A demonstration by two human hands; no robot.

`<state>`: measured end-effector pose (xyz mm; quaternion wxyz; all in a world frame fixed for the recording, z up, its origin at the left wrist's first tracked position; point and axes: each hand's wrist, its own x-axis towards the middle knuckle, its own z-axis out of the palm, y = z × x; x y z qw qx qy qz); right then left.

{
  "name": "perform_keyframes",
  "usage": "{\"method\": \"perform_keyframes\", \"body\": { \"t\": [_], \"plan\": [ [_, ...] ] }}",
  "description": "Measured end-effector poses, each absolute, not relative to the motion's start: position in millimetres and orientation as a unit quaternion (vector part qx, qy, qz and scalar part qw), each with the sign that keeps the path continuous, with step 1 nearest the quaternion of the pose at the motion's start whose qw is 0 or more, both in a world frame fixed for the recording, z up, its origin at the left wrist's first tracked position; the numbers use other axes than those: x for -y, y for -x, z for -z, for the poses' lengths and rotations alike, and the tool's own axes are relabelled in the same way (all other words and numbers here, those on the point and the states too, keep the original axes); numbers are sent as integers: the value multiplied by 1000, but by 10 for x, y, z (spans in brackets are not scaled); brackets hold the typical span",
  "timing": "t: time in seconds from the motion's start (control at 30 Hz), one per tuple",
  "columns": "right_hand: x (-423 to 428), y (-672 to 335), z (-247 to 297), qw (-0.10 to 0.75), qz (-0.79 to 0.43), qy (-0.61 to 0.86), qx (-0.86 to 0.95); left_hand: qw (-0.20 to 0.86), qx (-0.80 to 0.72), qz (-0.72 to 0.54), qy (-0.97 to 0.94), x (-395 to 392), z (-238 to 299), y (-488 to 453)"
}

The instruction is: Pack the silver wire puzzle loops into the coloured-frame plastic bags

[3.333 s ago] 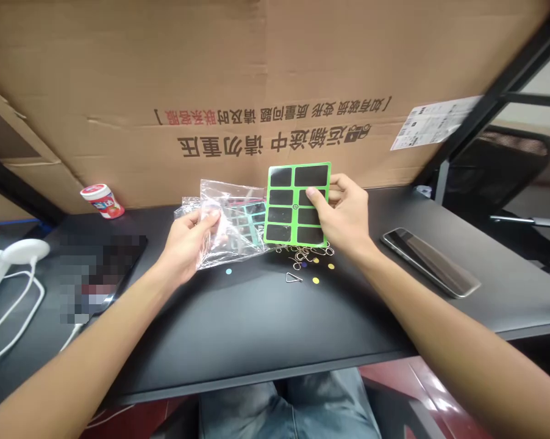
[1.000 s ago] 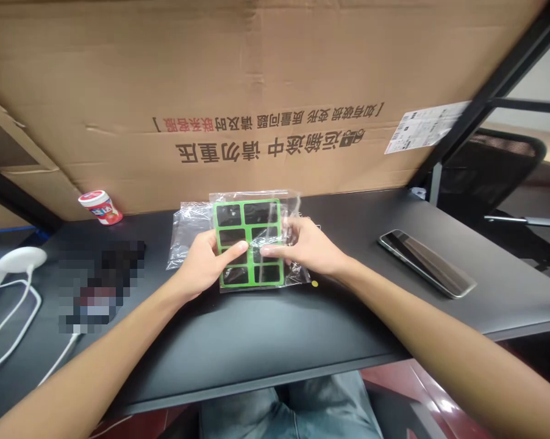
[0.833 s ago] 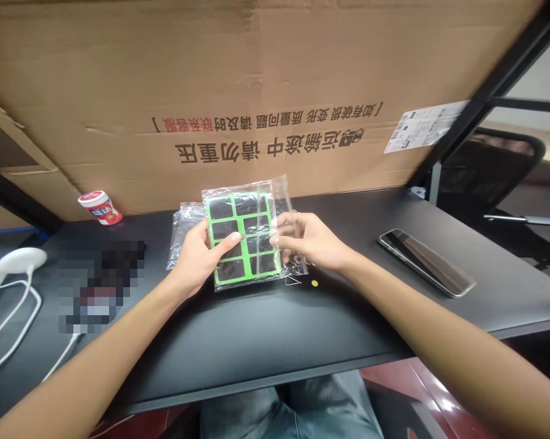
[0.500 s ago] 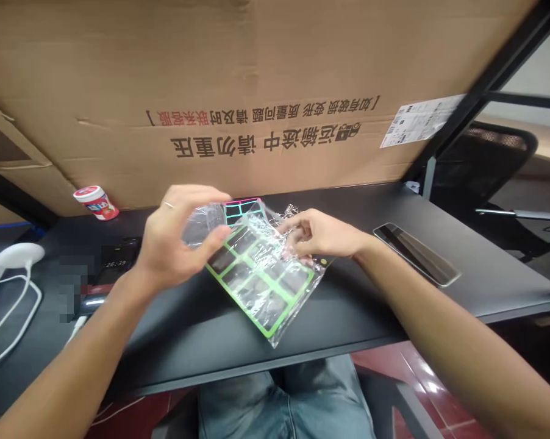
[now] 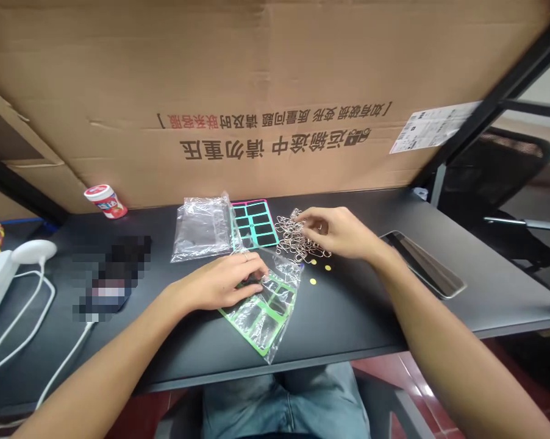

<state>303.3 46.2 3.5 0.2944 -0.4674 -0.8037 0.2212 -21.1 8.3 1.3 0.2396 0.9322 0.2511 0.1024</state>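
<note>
My left hand (image 5: 229, 281) rests on a clear plastic bag (image 5: 289, 268), fingers and thumb closed on its upper part. Inside the bag lies a green-framed sheet (image 5: 257, 332) with dark rectangular windows, angled toward the table's front edge. At the right of the bag, my right hand (image 5: 341, 230) reaches into a tangled pile of thin metal rings (image 5: 296, 244), its fingers curled on them. How many it grips is hidden. Several small yellow discs (image 5: 327, 267) lie just in front of the pile. Behind the bag is a teal-and-pink gridded sheet (image 5: 255, 224).
Another clear plastic bag (image 5: 202, 228) lies left of the teal sheet. A phone (image 5: 424, 265) is at the right, and a white-lidded jar (image 5: 105, 201) stands at the back left. White cables (image 5: 69, 360) run along the left. A large cardboard sheet (image 5: 275, 73) stands behind the table (image 5: 348, 317).
The bag with the green sheet has been lowered onto the table, with my left hand on it. My right hand has left the bag and moved to the ring pile.
</note>
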Motion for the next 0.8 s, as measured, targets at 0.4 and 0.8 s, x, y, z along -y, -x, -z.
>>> {"method": "perform_keyframes", "body": {
  "t": [0.4,0.8],
  "plan": [
    [-549,-3099,63,181,-181,362,896,266,-299,-147,-905,-77,118,195],
    [-440,-3030,-24,381,-220,395,806,264,-340,-127,-894,-121,86,165]
  ]
}}
